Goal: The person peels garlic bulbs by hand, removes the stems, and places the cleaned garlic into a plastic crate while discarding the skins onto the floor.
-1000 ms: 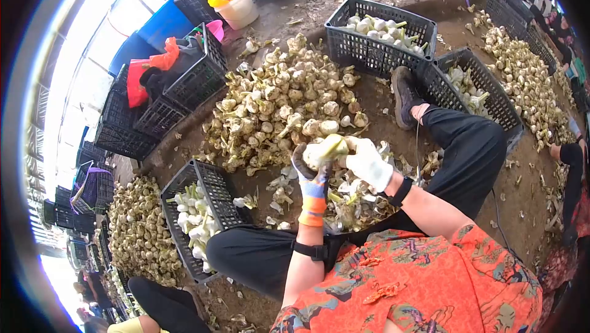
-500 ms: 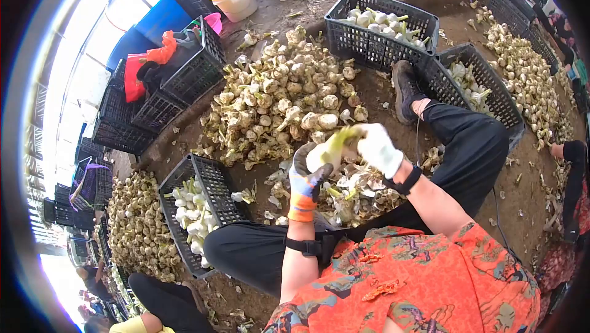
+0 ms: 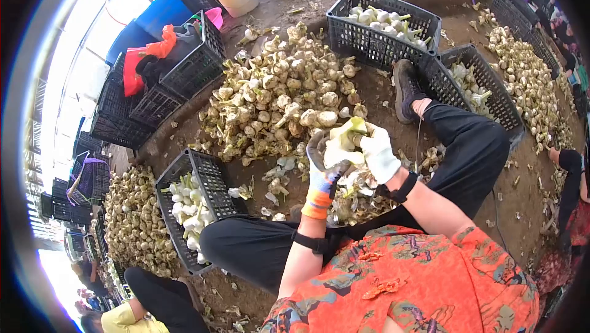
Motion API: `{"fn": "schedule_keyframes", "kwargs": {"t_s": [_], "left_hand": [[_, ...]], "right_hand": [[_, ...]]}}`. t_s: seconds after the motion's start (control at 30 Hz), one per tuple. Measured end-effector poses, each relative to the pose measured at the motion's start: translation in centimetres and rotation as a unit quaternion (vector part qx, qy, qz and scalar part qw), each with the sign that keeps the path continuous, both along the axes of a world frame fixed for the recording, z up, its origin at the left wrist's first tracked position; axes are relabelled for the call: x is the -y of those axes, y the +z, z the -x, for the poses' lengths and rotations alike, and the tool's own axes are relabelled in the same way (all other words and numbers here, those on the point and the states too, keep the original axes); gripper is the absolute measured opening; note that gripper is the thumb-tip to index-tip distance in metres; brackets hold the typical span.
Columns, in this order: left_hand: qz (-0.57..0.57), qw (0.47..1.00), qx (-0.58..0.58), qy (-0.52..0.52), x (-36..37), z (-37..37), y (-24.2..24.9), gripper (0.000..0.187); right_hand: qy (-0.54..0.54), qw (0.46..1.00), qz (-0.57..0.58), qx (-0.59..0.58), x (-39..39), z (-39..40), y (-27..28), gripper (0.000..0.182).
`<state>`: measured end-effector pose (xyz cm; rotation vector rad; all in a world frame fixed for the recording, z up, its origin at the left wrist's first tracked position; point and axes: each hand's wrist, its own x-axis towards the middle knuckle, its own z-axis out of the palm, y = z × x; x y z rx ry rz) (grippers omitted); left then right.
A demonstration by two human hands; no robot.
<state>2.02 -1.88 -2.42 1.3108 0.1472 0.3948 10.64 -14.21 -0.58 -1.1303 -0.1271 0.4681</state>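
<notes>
A garlic bulb (image 3: 339,150) with a pale green stem is held up between my two gloved hands, over a litter of peeled skins (image 3: 356,201). My left hand (image 3: 319,170), in a grey glove with an orange and blue cuff, is wrapped round the bulb from the left. On the other side my right hand (image 3: 379,155), in a white glove, is closed on the bulb's stem side, its fingertips partly hidden. Beyond my hands lies a heap of unpeeled garlic (image 3: 276,96).
Black crates of white garlic stand left of my knee (image 3: 215,182) and ahead (image 3: 362,44). Another crate (image 3: 501,90) at the right holds stems or garlic. More garlic heaps (image 3: 132,222) lie left and right. Other people sit nearby, one with a yellow sleeve (image 3: 126,319).
My hands have come closer together around the garlic bulb, the left shifting right and slightly lower. The green stem now points up near my right fingers.
</notes>
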Motion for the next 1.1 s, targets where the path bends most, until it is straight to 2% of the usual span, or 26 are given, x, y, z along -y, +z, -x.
{"fn": "schedule_keyframes", "kwargs": {"t_s": [0.03,0.1,0.2,0.27,0.33,0.37,0.43,0.47,0.53,0.6,0.63,0.67,0.73,0.8,0.83,0.87,0.93,0.97,1.0,1.03,1.07,1.1], "left_hand": [[0.050,0.999,-0.009,0.016,0.0,-0.2,-0.2,0.087],[0.147,0.987,-0.036,0.044,0.1,0.4,-0.6,0.091],[0.139,0.989,0.050,0.013,0.4,0.4,-0.6,0.100],[0.115,0.992,0.039,0.036,0.4,0.3,-1.1,0.106],[0.103,0.992,0.041,0.062,0.4,-0.1,0.3,0.111],[0.171,0.985,0.022,0.026,0.5,0.4,1.5,0.119],[0.242,0.965,0.091,-0.034,0.7,0.6,1.7,0.115],[0.275,0.951,0.124,-0.066,0.8,0.5,1.8,0.113],[0.125,0.988,0.083,0.030,0.9,0.1,1.8,0.101],[-0.106,0.982,0.066,0.145,0.7,-0.7,1.2,0.090],[0.217,0.966,-0.012,0.142,1.2,-0.1,2.1,0.067],[0.248,0.958,-0.022,0.141,0.7,0.2,2.2,0.049],[0.341,0.935,-0.060,0.075,-1.0,1.3,2.1,0.047],[0.369,0.930,0.005,0.001,-0.9,2.4,3.6,0.057],[0.345,0.937,0.047,-0.029,-1.2,2.7,2.8,0.056],[0.322,0.940,0.090,-0.061,-1.5,2.6,1.8,0.055],[0.111,0.993,0.045,0.021,-1.7,1.2,1.2,0.057],[0.373,0.926,0.042,-0.048,-2.3,1.1,0.9,0.061],[0.201,0.979,0.017,-0.021,-1.8,1.3,0.3,0.067],[0.026,0.999,-0.016,0.020,-1.4,1.5,-0.3,0.073],[-0.005,0.999,-0.037,0.018,-1.0,1.5,1.3,0.077],[-0.048,0.997,-0.062,0.022,-1.5,1.3,-0.5,0.084]], "right_hand": [[-0.001,0.997,-0.075,-0.027,-0.2,-0.1,0.2,0.034],[-0.019,0.994,-0.078,-0.076,-0.3,0.1,1.0,0.028],[-0.022,0.992,-0.086,-0.095,-0.4,0.5,2.3,0.023],[-0.029,0.990,-0.124,-0.065,-1.0,0.6,0.5,0.024],[-0.017,0.992,-0.113,-0.058,-0.9,0.3,0.7,0.026],[-0.012,0.994,-0.098,-0.040,-0.7,-0.5,0.5,0.028],[-0.009,0.999,-0.046,0.003,-0.6,-1.5,1.1,0.033],[0.012,0.997,-0.064,-0.029,-0.6,-1.6,1.3,0.033],[0.052,0.990,-0.098,-0.091,-0.6,-1.6,2.2,0.035],[0.095,0.983,-0.098,-0.123,-0.4,-0.4,3.5,0.027],[0.113,0.979,-0.131,-0.103,-0.6,0.1,2.6,0.030],[0.079,0.981,-0.139,-0.113,-0.6,-0.2,2.0,0.030],[0.012,0.980,-0.155,-0.128,0.2,-2.7,1.1,0.030],[-0.112,0.990,-0.061,-0.067,1.8,-6.1,-0.3,0.027],[0.004,0.968,0.233,0.093,3.6,-9.4,-3.7,0.034],[0.117,0.823,0.500,0.241,4.9,-11.9,-6.6,0.042],[0.154,0.604,0.738,0.261,5.2,-8.0,-2.5,0.056],[0.103,0.689,0.625,0.352,5.1,-6.3,-0.3,0.051],[0.138,0.804,0.471,0.336,4.3,-5.6,1.6,0.040],[0.174,0.855,0.361,0.329,3.6,-4.7,3.0,0.036],[0.192,0.877,0.295,0.327,2.7,-2.9,5.8,0.028],[0.200,0.824,0.287,0.445,2.0,-2.2,6.5,0.028]]}}
